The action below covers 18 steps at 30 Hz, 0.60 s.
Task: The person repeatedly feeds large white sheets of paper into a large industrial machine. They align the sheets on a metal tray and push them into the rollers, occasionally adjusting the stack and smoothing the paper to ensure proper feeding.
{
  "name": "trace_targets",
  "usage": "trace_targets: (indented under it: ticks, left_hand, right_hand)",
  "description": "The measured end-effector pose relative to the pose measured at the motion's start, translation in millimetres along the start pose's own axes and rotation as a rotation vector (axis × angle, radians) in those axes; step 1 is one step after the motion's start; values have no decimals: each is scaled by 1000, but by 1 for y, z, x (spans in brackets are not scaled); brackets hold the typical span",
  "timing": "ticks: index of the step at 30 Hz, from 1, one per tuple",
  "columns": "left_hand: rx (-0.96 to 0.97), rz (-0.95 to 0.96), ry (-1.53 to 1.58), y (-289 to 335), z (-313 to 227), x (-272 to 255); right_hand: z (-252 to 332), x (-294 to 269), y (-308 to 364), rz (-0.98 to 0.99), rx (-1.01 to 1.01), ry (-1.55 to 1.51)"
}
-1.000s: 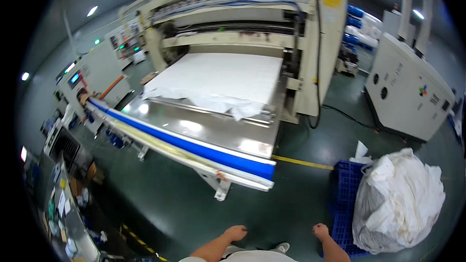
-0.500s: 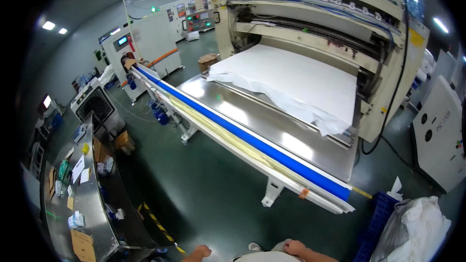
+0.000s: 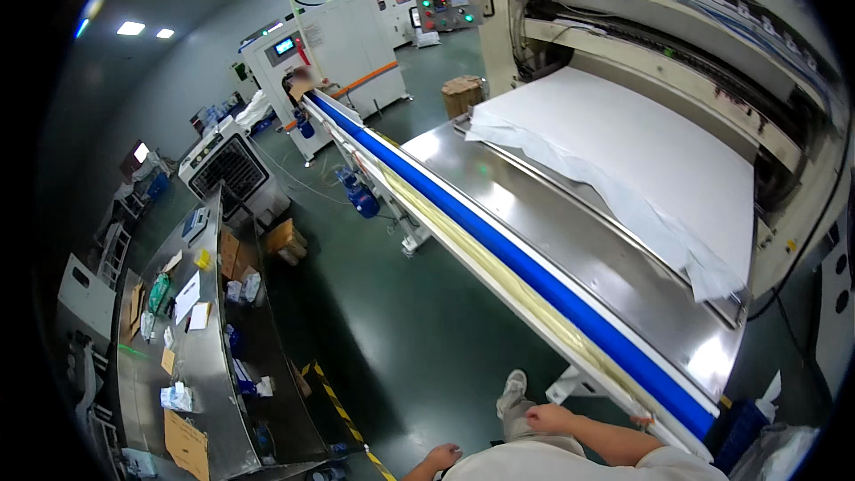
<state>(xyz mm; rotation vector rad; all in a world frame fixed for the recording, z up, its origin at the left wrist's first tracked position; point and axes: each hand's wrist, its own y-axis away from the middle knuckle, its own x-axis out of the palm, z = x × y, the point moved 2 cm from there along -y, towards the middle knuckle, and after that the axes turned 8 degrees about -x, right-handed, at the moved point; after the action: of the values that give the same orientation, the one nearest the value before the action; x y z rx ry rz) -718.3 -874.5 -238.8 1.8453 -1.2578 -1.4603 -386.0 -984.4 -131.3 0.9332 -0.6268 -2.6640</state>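
Note:
My left hand (image 3: 443, 456) hangs low beside my body, with fingers curled and nothing seen in it. In front of my waist my right hand (image 3: 549, 419) is loosely closed, also with nothing visible in it. Both hands are apart from the machinery. Nearest to my right hand is the long narrow conveyor (image 3: 525, 267) with its blue belt. Behind it, white sheet material (image 3: 641, 151) lies under the large cream machine (image 3: 677, 49), its ragged edge hanging over a metal bar. A shiny steel table (image 3: 534, 214) lies between the sheet and the conveyor.
On the left stands a steel workbench (image 3: 232, 419) with cardboard, papers and small packs. Yellow-black tape (image 3: 343, 410) marks the floor. An air cooler (image 3: 230, 169), a cardboard box (image 3: 283, 239) and a blue motor (image 3: 361, 200) stand farther off. A person (image 3: 301, 80) is at the conveyor's far end.
My view has turned left and moved closer to the conveyor, so things sit farther right. One foot now shows stepping forward. Both hands remain low and curled.

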Motion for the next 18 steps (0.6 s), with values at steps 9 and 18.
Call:
trace_targets:
  ticks: [9,18]
  left_hand:
    - [27,-385,-235,-70,-4,-191]
    - [650,-840,160,-62,-280,-372]
  right_hand:
    - [113,-172,-105,2,-364,-40]
    - [100,-292,-152,-314,-168,-279]
